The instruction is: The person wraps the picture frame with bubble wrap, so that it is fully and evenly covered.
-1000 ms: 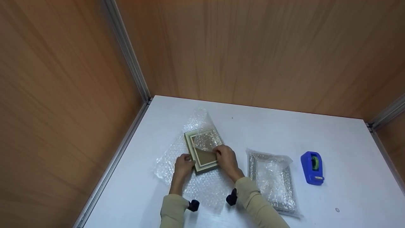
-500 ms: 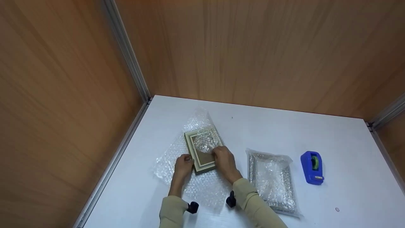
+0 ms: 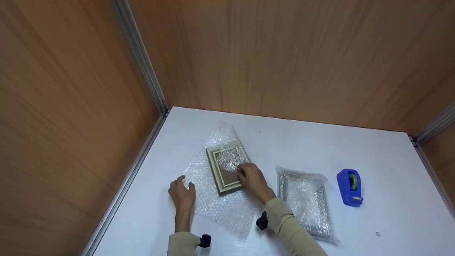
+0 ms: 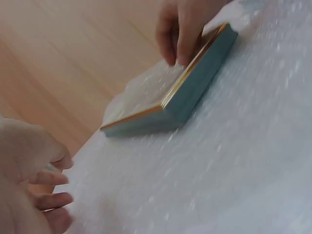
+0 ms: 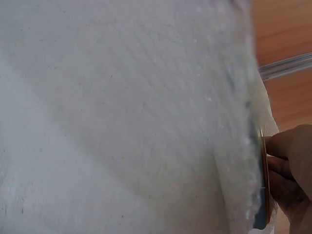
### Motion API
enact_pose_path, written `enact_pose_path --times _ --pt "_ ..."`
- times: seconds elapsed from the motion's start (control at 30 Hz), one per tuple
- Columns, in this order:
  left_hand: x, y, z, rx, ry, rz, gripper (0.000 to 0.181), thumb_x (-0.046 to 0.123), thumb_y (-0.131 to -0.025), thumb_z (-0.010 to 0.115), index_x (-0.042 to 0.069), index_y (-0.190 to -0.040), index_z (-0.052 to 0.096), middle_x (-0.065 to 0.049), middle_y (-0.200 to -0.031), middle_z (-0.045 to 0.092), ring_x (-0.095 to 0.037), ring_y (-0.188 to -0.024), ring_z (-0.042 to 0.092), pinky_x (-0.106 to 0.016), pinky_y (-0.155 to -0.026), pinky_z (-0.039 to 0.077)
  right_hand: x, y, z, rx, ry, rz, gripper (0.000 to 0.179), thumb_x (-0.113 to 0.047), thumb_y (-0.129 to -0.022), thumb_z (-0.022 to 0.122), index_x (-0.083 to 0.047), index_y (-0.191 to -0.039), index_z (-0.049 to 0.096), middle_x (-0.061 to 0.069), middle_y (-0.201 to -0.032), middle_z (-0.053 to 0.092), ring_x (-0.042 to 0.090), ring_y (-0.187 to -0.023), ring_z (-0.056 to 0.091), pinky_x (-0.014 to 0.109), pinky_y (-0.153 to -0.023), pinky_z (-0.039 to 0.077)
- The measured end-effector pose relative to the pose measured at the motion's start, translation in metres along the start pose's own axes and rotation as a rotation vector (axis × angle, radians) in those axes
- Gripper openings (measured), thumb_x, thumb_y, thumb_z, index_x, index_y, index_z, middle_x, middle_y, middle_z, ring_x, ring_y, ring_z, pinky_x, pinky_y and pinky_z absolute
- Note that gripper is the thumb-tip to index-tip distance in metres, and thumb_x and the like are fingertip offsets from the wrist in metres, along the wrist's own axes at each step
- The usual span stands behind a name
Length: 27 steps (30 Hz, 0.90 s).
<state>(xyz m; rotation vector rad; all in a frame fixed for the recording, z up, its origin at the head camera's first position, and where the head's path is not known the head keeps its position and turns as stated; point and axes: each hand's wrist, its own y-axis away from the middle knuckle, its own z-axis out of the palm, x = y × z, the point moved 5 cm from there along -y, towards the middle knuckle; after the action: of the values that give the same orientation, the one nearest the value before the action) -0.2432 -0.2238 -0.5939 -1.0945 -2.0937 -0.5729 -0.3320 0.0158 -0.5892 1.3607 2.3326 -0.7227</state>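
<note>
Clock directions as in the head view, from the pale green and brown rectangular picture frame (image 3: pixel 228 176). Nearest: two rolled khaki fabric sleeves (image 3: pixel 183 244) between 5 and 7 o'clock, a small black device (image 3: pixel 262 220) beside each cuff.

Left hand (image 3: pixel 182 195) at 8 o'clock, by the edge of a clear plastic bubble-wrap sheet (image 3: pixel 227 213). Its grip is loose, thumb and fingers apart; whether fingertips touch the sheet, cannot tell.

At 4 o'clock, a flat rectangular package in clear bubble wrap (image 3: pixel 307 202), grey frame-like border showing through. Farther out, just past 3 o'clock, a blue plastic tape dispenser (image 3: pixel 350 188) with a green core.

Right hand (image 3: pixel 254 179) on the frame's 4 o'clock side. Its grip is closed, pinching the edge of the sheet's flap.

Frame lies flat on the sheet, flap over its upper inner area, brown panel bare below. Sheet spreads from 12 to 6 o'clock across the white surface (image 3: pixel 309 147).

Farthest, at 12 o'clock: upright brown wood-grain panel (image 3: pixel 284 60).
</note>
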Motion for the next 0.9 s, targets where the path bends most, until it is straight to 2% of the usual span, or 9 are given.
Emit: enact_pose_path --times 0.07,0.13,0.2,0.27,0.33,0.4,0.5,0.63,0.9 --pt "-0.010 0.001 -0.010 0.049 -0.007 -0.049 0.046 0.012 -0.090 0.052 -0.003 -0.132 0.039 -0.026 -0.127 0.036 -0.042 -0.121 0.028 -0.052 -0.099 0.028 0.002 0.000 -0.001 -0.030 -0.032 0.016 0.016 -0.016 -0.086 0.065 -0.009 -0.100 0.066 0.000 -0.091 0.063 0.017 -0.087 0.056 0.032 -0.076 0.049" --pt "-0.019 0.001 -0.017 0.079 0.041 -0.099 0.050 0.011 -0.091 0.050 -0.004 -0.135 0.034 -0.027 -0.130 0.032 -0.043 -0.123 0.027 -0.053 -0.101 0.027 0.004 0.001 -0.002 -0.056 -0.068 0.035 0.020 -0.018 -0.086 0.065 -0.009 -0.104 0.065 0.000 -0.093 0.062 0.016 -0.089 0.056 0.033 -0.078 0.049" --pt "-0.028 0.003 -0.021 0.083 0.149 -0.144 0.052 0.010 -0.092 0.047 -0.004 -0.138 0.028 -0.026 -0.129 0.034 -0.042 -0.122 0.032 -0.051 -0.099 0.031 0.006 0.001 -0.003 -0.072 -0.095 0.046 0.024 -0.019 -0.087 0.065 -0.008 -0.108 0.064 0.001 -0.097 0.062 0.016 -0.091 0.056 0.033 -0.080 0.049" --pt "-0.033 0.004 -0.022 0.069 0.272 -0.184 0.053 0.011 -0.092 0.046 -0.003 -0.139 0.026 -0.025 -0.125 0.040 -0.039 -0.117 0.041 -0.047 -0.092 0.040 0.008 0.003 -0.003 -0.087 -0.129 0.064 0.026 -0.019 -0.087 0.064 -0.008 -0.111 0.062 0.002 -0.100 0.062 0.017 -0.094 0.056 0.033 -0.082 0.049" --pt "-0.037 0.006 -0.020 0.057 0.392 -0.218 0.052 0.015 -0.093 0.047 0.000 -0.139 0.029 -0.020 -0.119 0.049 -0.033 -0.110 0.050 -0.038 -0.082 0.048 0.010 0.003 -0.003 -0.091 -0.157 0.071 0.028 -0.018 -0.087 0.064 -0.008 -0.113 0.061 0.003 -0.103 0.062 0.018 -0.096 0.056 0.034 -0.084 0.049" --pt "-0.039 0.009 -0.017 0.026 0.478 -0.224 0.048 0.021 -0.093 0.049 0.002 -0.135 0.037 -0.016 -0.114 0.056 -0.026 -0.103 0.056 -0.028 -0.073 0.050 0.010 0.004 -0.003 -0.090 -0.180 0.073 0.029 -0.017 -0.087 0.065 -0.007 -0.114 0.060 0.004 -0.104 0.061 0.020 -0.098 0.056 0.035 -0.086 0.048" --pt "-0.035 0.013 -0.012 -0.065 0.541 -0.195 0.038 0.027 -0.095 0.050 0.005 -0.126 0.049 -0.012 -0.113 0.062 -0.019 -0.102 0.060 -0.023 -0.075 0.052 0.012 0.004 -0.002 -0.099 -0.206 0.090 0.030 -0.016 -0.087 0.064 -0.008 -0.115 0.060 0.004 -0.107 0.061 0.020 -0.100 0.056 0.035 -0.088 0.047" --pt "-0.021 0.017 -0.007 -0.164 0.527 -0.113 0.033 0.028 -0.096 0.049 0.006 -0.119 0.058 -0.010 -0.115 0.063 -0.019 -0.104 0.062 -0.023 -0.083 0.051 0.013 0.005 -0.002 -0.111 -0.218 0.099 0.030 -0.016 -0.087 0.064 -0.008 -0.116 0.059 0.004 -0.107 0.060 0.020 -0.100 0.056 0.035 -0.088 0.047" --pt "0.014 0.018 -0.006 -0.198 0.544 0.061 0.038 0.034 -0.092 0.056 0.004 -0.114 0.063 -0.007 -0.109 0.066 -0.018 -0.097 0.065 -0.021 -0.080 0.051 0.010 0.008 -0.003 -0.096 -0.235 0.084 0.030 -0.016 -0.086 0.065 -0.007 -0.115 0.060 0.006 -0.106 0.061 0.022 -0.099 0.057 0.037 -0.087 0.048"
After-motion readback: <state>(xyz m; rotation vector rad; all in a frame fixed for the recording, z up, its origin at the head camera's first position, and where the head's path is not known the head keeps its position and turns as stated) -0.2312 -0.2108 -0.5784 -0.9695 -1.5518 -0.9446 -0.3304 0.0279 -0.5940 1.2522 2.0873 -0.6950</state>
